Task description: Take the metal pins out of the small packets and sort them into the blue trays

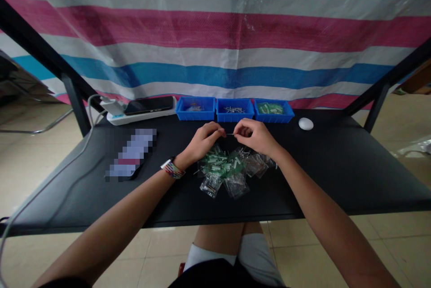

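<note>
My left hand [205, 140] and my right hand [256, 136] meet over the middle of the black table, fingertips pinched and facing each other. A thin silvery screw-like piece [230, 134] bridges the small gap between them, its ends hidden in the fingers. Just below the hands lies a pile of pale-green plastic pieces [220, 162], which look like wall plugs, mixed with thin metal pieces. Small clear plastic bags lie around its near side, one of them [211, 185] holding brownish slim pieces.
Three blue bins line the back: the left bin [195, 117] has small clear items, the middle bin [235, 117] metal screws, the right bin [274, 118] green pieces. A white egg-shaped object [305, 124], a power strip [141, 117] with a black phone [150, 105], and a blurred-out phone [133, 155] sit nearby.
</note>
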`<state>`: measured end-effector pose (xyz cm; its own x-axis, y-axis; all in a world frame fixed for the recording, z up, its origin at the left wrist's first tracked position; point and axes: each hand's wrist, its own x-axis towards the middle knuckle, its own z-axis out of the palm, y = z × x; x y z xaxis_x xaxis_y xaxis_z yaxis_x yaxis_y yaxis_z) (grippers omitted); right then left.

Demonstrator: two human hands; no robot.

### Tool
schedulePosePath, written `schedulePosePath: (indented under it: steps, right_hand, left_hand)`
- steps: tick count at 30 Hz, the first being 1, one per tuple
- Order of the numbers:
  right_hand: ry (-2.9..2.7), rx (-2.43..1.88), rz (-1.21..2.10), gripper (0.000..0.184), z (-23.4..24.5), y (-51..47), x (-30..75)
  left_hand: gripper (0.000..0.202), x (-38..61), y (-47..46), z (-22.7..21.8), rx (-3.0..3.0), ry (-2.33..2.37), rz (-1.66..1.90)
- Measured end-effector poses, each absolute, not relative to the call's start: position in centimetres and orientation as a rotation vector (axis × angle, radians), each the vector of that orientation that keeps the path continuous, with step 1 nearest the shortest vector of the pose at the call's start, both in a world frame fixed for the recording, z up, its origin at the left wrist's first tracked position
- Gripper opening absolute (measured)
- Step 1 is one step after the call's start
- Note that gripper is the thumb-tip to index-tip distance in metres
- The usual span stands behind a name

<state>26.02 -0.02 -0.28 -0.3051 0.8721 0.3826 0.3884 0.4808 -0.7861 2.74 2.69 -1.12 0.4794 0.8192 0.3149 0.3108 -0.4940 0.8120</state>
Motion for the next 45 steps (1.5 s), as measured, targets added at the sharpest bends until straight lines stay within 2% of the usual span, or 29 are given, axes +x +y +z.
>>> schedulePosePath:
  steps: [9,12,23,35,38,42,45]
  right_hand:
    - [-1.813,-1.038,0.793,0.004,-0.3,-0.5,25.7]
    - [-1.734,-1.086,0.855,0.021,-0.4,-0.5,25.8]
    - [-1.256,-1.085,1.372,0.034,-0.3,-0.3,25.0]
    - [-1.034,-0.99,1.466,0.038,-1.0,-0.3,24.0]
    - [-1.02,-0.959,1.448,0.037,-0.8,-0.3,24.0]
    - [-1.097,-0.951,1.385,0.034,-0.3,-0.6,24.1]
    - [-1.142,-0.961,1.335,0.03,-0.2,-0.8,23.9]
  left_hand:
    - [0.022,2.8,2.7,-1.2,1.916,0.896,0.983]
    - [0.021,2.9,2.6,-1.1,1.879,0.906,1.033]
    - [0.019,3.0,2.5,-0.9,1.762,0.872,1.208]
    - [0.019,3.0,2.4,-0.6,1.738,0.815,1.194]
    - [0.033,2.9,2.3,-0.4,1.674,0.763,1.166]
    - [0.025,2.8,2.1,-0.1,1.68,0.798,1.099]
    - [0.037,2.9,2.1,-0.1,1.722,0.832,1.051]
